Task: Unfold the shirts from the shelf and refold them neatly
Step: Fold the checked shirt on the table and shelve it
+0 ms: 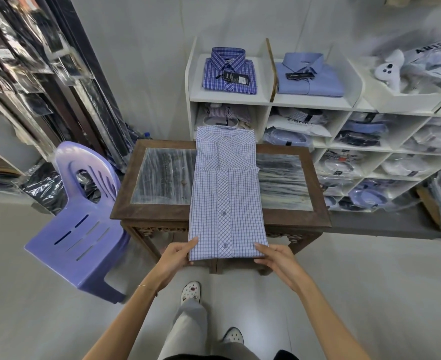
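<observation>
The checked shirt (227,193) lies lengthwise down the middle of the wooden surface (126,216), sides already folded in to a narrow strip and its near end hanging over the front edge. The left hand (179,253) and right hand (272,258) each pinch a near corner there — fingers closed on the cloth — likely so the hem can be lifted evenly and folded up toward the collar.

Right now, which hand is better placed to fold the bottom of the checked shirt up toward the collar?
Neither clearly; it looks like a job for both. The left hand pinches the checked shirt's near left corner, and the right hand holds the near right corner, both at the table's front edge, about level.
</observation>
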### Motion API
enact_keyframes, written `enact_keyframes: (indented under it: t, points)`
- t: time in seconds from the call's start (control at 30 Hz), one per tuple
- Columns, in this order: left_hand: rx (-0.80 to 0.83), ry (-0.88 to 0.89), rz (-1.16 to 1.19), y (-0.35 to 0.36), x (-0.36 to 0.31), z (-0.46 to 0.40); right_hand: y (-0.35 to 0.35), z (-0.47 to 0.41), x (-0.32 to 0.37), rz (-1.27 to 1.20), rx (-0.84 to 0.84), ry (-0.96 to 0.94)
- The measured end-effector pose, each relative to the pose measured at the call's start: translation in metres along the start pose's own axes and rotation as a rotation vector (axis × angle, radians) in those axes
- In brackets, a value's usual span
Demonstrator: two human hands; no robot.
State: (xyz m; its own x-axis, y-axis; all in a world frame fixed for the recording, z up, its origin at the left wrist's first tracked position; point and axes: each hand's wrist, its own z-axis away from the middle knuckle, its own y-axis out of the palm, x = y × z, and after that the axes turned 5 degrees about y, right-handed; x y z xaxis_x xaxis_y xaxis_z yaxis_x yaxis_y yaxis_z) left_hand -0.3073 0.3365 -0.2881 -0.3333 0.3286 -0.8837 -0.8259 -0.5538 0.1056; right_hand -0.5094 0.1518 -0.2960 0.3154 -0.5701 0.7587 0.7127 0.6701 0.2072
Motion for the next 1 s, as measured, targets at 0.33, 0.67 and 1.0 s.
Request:
enact_keyframes:
  t: [0.33,0.67,1.0]
  points:
    - [-0.266,0.041,0.084,0.007,0.008,0.009,0.006,0.002,-0.017,-0.07,-0.166,0.082]
    - [-0.31,0.064,0.139,0.004,0.01,0.018,0.017,0.009,-0.015,-0.137,-0.117,0.042]
    - [-0.227,0.022,0.522,0.014,-0.026,0.014,0.012,-0.011,-0.031,0.932,-0.454,-0.595]
